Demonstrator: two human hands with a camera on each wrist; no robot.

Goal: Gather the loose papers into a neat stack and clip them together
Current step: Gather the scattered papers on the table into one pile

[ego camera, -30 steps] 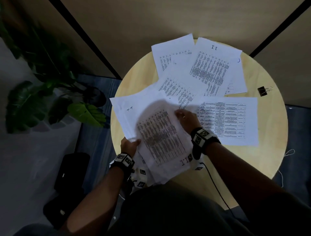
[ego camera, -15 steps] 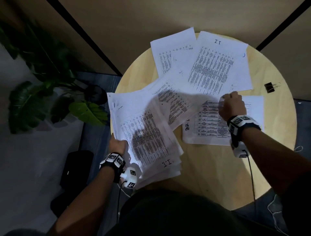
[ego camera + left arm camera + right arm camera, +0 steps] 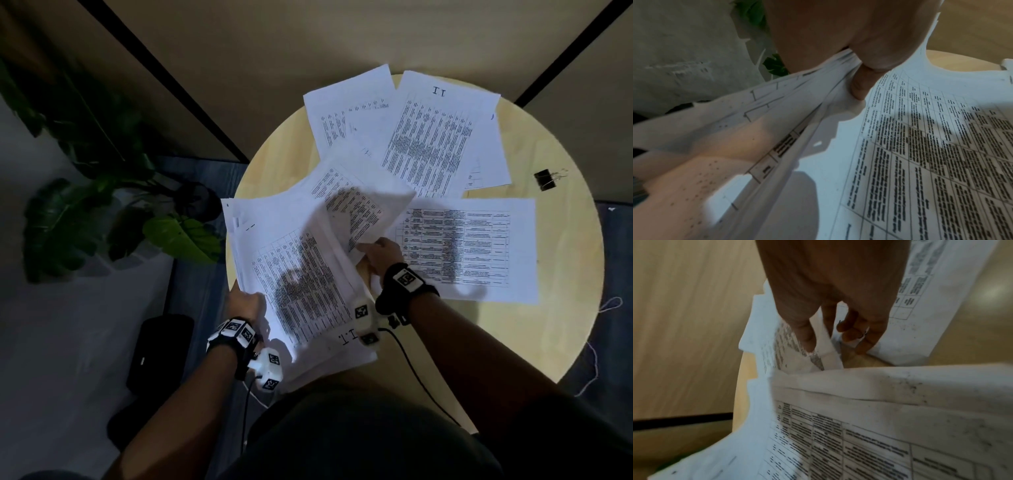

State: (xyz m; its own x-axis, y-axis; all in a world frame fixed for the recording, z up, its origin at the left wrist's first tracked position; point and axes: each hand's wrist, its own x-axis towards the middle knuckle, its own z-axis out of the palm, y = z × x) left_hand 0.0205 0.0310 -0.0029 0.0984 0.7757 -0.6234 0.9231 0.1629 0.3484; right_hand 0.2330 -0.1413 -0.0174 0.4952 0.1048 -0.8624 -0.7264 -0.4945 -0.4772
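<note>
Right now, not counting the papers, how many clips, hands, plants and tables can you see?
Black binder clip: 1
Hands: 2, left hand gripping the paper stack, right hand pinching a sheet
Leafy plant: 1
Round table: 1
Total: 5

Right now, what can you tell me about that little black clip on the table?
The binder clip is small and black, with thin wire handles, seemingly silver, sticking out to its right. It lies on the pale wooden round table near the far right edge, beside the spread sheets but not touching them. Neither hand touches it, and it holds no paper yet. It is too small to tell more.
</note>
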